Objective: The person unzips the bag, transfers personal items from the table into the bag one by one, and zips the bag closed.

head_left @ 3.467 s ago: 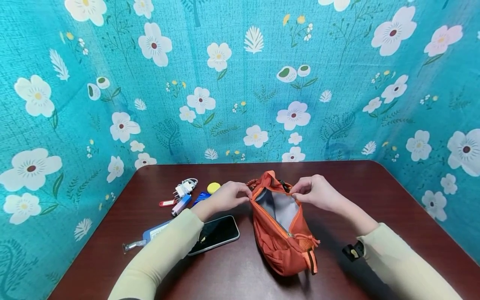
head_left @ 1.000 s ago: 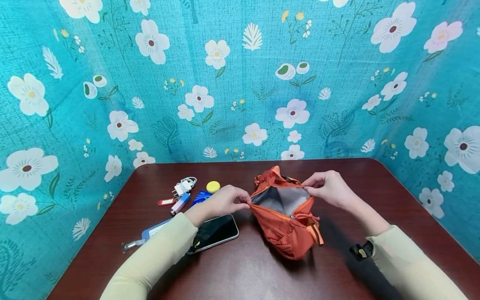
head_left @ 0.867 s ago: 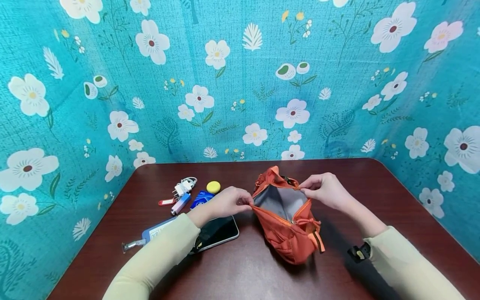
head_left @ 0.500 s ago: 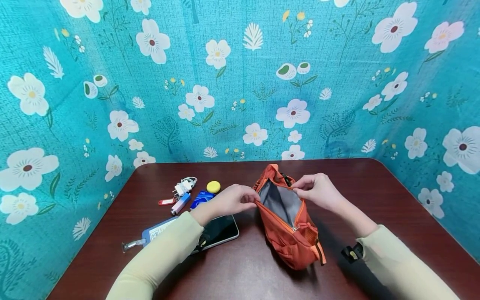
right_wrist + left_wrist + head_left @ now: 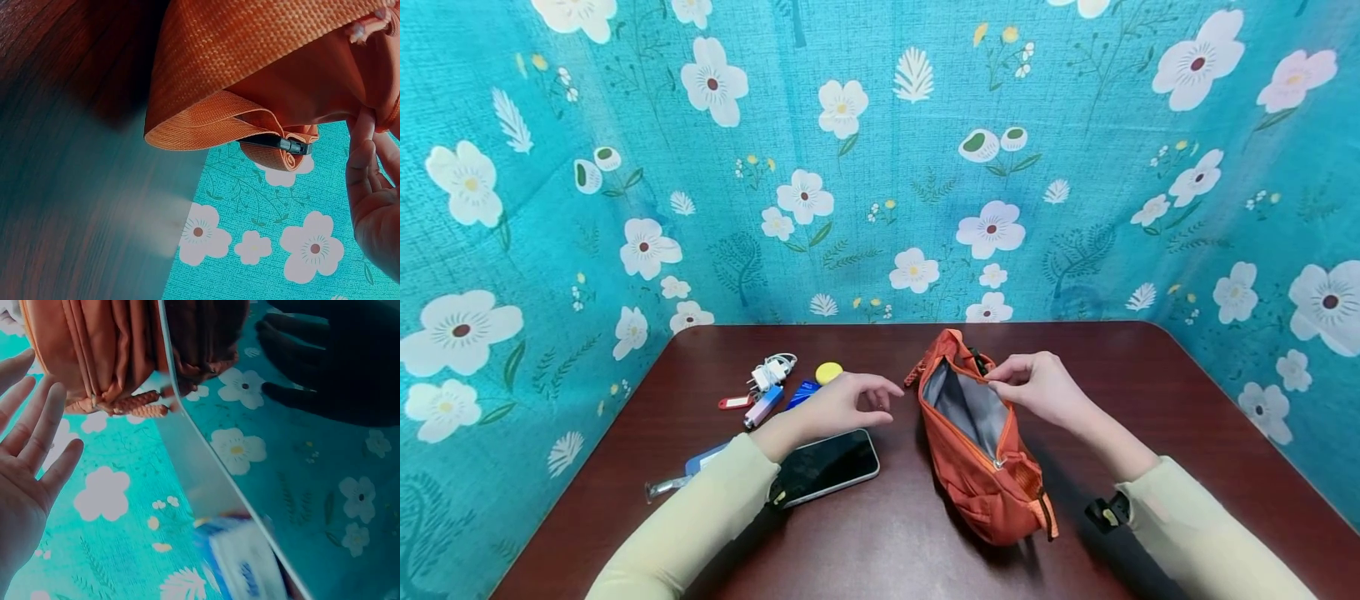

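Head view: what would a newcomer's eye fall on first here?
Most likely the orange bag, unzipped right of centre on the dark red table, its grey lining showing. Next, the hands: the right hand pinches the bag's opening, while the left hand hovers apart, left of it. Behind, a turquoise floral cloth fills the background.

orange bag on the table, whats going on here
A person's right-hand grip pinches the rim of the orange bag, which is unzipped with its grey lining showing. The left-hand grip is apart from the bag, empty, with fingers loosely spread. On the table, left of the bag, lie a phone, a white charger and other small things.
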Tool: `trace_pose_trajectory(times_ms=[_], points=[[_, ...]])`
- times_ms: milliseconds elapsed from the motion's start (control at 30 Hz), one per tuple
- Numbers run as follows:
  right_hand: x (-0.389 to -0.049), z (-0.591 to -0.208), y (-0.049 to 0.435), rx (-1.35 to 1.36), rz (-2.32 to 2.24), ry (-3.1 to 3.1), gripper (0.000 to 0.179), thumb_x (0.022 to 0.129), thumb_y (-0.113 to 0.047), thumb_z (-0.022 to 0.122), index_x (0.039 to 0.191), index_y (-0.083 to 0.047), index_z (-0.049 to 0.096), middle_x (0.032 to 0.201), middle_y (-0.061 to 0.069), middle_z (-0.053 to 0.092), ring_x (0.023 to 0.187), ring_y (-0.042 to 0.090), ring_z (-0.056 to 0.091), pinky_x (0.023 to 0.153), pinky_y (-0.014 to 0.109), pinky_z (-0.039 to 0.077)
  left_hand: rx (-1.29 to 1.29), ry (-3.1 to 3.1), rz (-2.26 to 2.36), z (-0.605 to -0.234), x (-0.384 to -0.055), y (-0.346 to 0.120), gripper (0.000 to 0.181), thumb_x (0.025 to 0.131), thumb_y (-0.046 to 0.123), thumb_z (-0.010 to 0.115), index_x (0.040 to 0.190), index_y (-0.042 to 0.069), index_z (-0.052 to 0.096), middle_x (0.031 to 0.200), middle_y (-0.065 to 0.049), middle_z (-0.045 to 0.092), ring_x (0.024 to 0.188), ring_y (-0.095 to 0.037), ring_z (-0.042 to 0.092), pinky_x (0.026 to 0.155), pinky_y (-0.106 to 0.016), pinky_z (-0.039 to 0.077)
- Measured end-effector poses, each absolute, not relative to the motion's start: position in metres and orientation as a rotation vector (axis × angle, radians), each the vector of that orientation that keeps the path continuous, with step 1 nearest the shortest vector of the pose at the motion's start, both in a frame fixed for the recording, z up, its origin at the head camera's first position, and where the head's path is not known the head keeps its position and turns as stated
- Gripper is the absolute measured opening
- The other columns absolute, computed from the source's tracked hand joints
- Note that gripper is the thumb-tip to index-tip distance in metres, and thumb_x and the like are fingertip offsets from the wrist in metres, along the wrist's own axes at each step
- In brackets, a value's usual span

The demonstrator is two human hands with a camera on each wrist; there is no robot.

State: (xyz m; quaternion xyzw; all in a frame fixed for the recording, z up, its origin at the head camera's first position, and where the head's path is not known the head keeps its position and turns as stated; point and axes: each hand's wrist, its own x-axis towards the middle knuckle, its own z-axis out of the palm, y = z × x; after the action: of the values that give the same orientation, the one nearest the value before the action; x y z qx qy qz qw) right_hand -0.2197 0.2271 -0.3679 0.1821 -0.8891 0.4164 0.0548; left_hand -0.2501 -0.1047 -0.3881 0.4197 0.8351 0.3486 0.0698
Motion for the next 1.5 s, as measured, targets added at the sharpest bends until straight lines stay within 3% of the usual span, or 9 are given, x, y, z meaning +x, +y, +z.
trace_pose_trajectory(times_ms=[200,533,833,1300,1500], points=[[-0.219,-0.368,0.228,0.556,1.276,-2.703,0.012,0.084,-0.003,0.070,0.092,-0.008,0.077,0.078,0.000,0.068,0.062,0.019,0.061,0.049,0.028,0.043,1.241,2.538,1.026,-0.395,-0.243,-0.128,0.030,0.089,0.018,0.073,0.118,0.011,0.066,0.103,-0.007,0.068,0.092,-0.014,0.062,0.080,-0.035,0.052],[-0.218,-0.368,0.228,0.556,1.284,-2.694,0.012,0.084,-0.002,0.070,0.093,-0.006,0.077,0.080,0.001,0.069,0.062,0.017,0.061,0.049,0.028,0.044,1.193,2.540,1.040,-0.404,-0.232,-0.155,0.036,0.087,0.023,0.075,0.117,0.007,0.065,0.109,-0.004,0.067,0.100,-0.018,0.062,0.088,-0.039,0.050],[-0.219,-0.369,0.229,0.547,1.297,-2.702,0.012,0.084,-0.001,0.070,0.092,-0.007,0.077,0.081,0.002,0.070,0.062,0.018,0.062,0.048,0.028,0.043,1.077,2.594,0.993,-0.409,-0.222,-0.180,0.043,0.084,0.028,0.078,0.120,0.011,0.064,0.116,-0.006,0.064,0.106,-0.028,0.058,0.087,-0.048,0.049],[-0.218,-0.368,0.228,0.570,1.287,-2.699,0.011,0.084,-0.002,0.071,0.092,-0.007,0.077,0.078,0.001,0.068,0.059,0.015,0.058,0.047,0.027,0.040,0.945,2.596,0.982,-0.421,-0.222,-0.197,0.050,0.080,0.027,0.082,0.122,0.008,0.062,0.119,-0.006,0.062,0.107,-0.029,0.057,0.089,-0.049,0.048],[-0.219,-0.368,0.228,0.583,1.292,-2.698,0.011,0.084,-0.002,0.071,0.093,-0.007,0.077,0.077,0.001,0.068,0.059,0.020,0.059,0.046,0.027,0.040,0.951,2.576,0.965,-0.424,-0.221,-0.197,0.053,0.079,0.028,0.082,0.124,0.009,0.062,0.117,-0.003,0.063,0.105,-0.023,0.056,0.089,-0.045,0.048]])
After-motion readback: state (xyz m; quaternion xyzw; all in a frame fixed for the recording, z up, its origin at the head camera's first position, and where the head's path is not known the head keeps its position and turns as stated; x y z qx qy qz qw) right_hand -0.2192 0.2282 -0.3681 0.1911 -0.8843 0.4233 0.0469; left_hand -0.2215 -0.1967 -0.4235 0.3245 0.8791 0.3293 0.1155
